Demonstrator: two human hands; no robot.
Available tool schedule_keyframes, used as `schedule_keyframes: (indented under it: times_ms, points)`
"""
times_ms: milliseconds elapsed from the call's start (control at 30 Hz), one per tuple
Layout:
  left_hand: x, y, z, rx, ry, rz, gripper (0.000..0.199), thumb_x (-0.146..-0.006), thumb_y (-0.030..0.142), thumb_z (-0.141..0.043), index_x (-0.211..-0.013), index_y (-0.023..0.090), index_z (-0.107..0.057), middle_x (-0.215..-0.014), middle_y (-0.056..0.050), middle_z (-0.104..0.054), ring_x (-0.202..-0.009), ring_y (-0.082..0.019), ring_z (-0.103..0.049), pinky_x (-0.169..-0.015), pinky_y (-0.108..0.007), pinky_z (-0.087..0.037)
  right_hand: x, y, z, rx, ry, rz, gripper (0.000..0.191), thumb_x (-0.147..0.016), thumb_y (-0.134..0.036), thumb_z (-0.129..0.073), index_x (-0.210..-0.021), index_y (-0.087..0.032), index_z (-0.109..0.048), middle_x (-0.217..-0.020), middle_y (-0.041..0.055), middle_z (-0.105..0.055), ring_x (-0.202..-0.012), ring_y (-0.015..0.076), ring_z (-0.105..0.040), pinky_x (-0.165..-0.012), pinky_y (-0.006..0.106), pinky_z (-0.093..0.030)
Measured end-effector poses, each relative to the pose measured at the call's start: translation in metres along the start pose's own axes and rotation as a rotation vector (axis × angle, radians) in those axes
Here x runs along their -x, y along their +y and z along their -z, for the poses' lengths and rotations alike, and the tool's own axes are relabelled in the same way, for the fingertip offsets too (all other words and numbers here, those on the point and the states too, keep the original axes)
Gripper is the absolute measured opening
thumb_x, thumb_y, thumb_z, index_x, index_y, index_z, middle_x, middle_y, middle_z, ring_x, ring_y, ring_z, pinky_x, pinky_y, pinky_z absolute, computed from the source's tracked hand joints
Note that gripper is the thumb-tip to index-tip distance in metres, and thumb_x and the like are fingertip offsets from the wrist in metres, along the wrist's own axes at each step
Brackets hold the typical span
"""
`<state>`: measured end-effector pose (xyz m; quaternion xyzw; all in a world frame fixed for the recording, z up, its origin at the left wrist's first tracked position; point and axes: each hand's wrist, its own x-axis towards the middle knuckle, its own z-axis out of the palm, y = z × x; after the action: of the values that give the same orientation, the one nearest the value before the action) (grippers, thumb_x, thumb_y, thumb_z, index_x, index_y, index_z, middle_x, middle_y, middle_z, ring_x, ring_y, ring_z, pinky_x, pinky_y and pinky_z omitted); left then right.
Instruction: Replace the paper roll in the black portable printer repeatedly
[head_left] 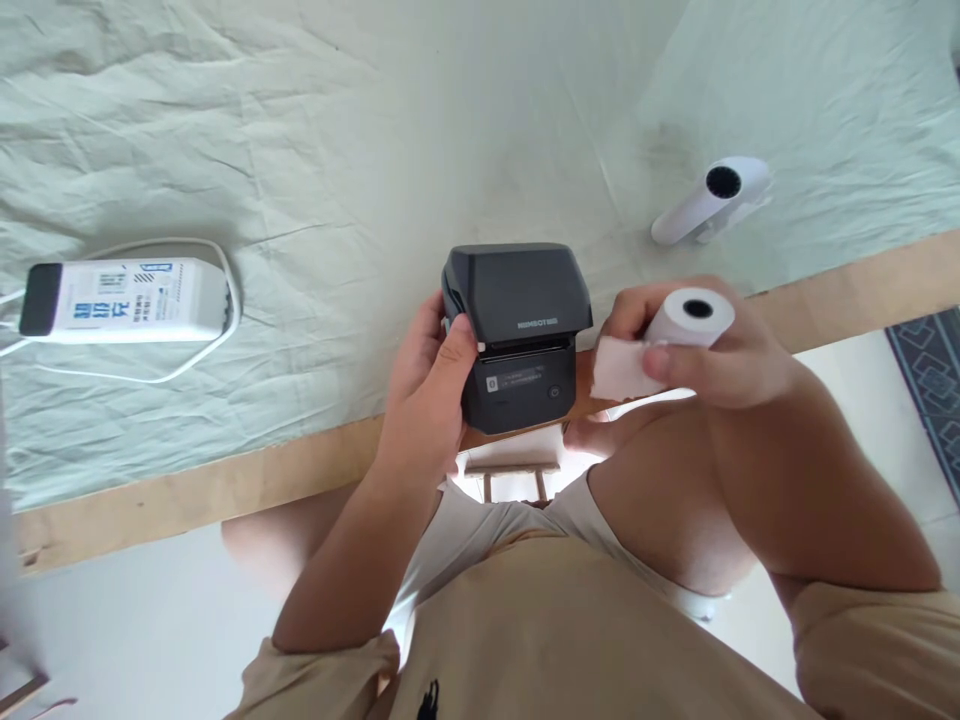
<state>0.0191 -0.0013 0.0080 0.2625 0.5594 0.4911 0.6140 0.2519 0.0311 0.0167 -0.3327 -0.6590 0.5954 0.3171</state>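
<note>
A black label printer point(517, 335) with a lid and a small power button is held at the table's front edge. My left hand point(435, 380) is wrapped round its left side, the thumb by the lid seam at the front. To the right of the printer, my right hand point(735, 360) grips a white paper roll point(679, 325) with a dark hollow core. A loose paper end sticks out from that roll toward the printer, pressed under my right thumb. The printer and the paper appear apart.
A second white roll point(694, 210) lies at the back right on the pale green cloth point(360, 150). On the left is a white power strip point(139, 300) with printed labels and a looped white cable point(236, 300). The wooden table edge point(300, 465) runs in front of my body.
</note>
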Motion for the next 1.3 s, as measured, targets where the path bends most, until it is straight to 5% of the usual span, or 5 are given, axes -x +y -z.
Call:
schedule_keyframes:
  times_ms: [233, 433, 767, 1000, 1300]
  points:
    - [0.006, 0.007, -0.003, 0.014, -0.026, 0.023, 0.028, -0.1, 0.049, -0.076, -0.12, 0.028, -0.078, -0.097, -0.004, -0.081, -0.105, -0.03, -0.082, -0.077, -0.037, -0.072, -0.005, 0.009, -0.004, -0.028, 0.196, 0.236, 0.034, -0.094, -0.063, -0.076, -0.086, -0.031, -0.066, -0.117, 0.0027, -0.082, -0.062, 0.0187, -0.072, -0.055, 0.039, -0.061]
    - [0.006, 0.007, -0.002, 0.024, -0.035, 0.014, 0.022, -0.099, 0.044, -0.078, -0.113, 0.027, -0.079, -0.098, -0.004, -0.082, -0.108, -0.03, -0.082, -0.083, -0.036, -0.072, -0.013, 0.027, 0.002, 0.252, 0.652, 0.334, 0.048, -0.095, -0.075, -0.069, -0.078, -0.031, -0.06, -0.068, 0.0001, -0.051, -0.056, 0.0186, -0.044, -0.052, 0.037, -0.037]
    - [0.005, 0.006, 0.0, 0.012, -0.071, 0.01, 0.03, -0.099, 0.048, -0.078, -0.12, 0.027, -0.078, -0.103, -0.006, -0.082, -0.109, -0.032, -0.083, -0.082, -0.038, -0.073, -0.012, 0.042, 0.015, 0.862, 0.628, 0.078, 0.046, -0.087, -0.044, -0.088, -0.124, -0.034, -0.063, -0.093, 0.0001, -0.075, -0.078, 0.0239, -0.07, -0.079, 0.046, -0.06]
    - [0.006, 0.007, -0.002, -0.01, -0.046, 0.009, 0.026, -0.1, 0.044, -0.076, -0.12, 0.026, -0.079, -0.104, -0.006, -0.083, -0.113, -0.032, -0.082, -0.085, -0.039, -0.074, 0.002, 0.021, 0.043, 1.072, 0.905, 0.483, 0.023, -0.099, -0.034, -0.07, -0.121, -0.029, -0.077, -0.112, 0.0093, -0.078, -0.107, 0.0308, -0.076, -0.089, 0.047, -0.056]
    - [0.006, 0.006, -0.001, 0.008, -0.057, 0.024, 0.028, -0.1, 0.047, -0.077, -0.12, 0.027, -0.078, -0.103, -0.006, -0.083, -0.116, -0.033, -0.081, -0.088, -0.04, -0.074, -0.005, 0.065, 0.103, 0.922, 0.916, -0.118, 0.07, -0.06, -0.026, -0.105, -0.122, -0.029, -0.073, -0.105, 0.003, -0.075, -0.068, 0.0117, -0.055, -0.063, 0.033, -0.045]
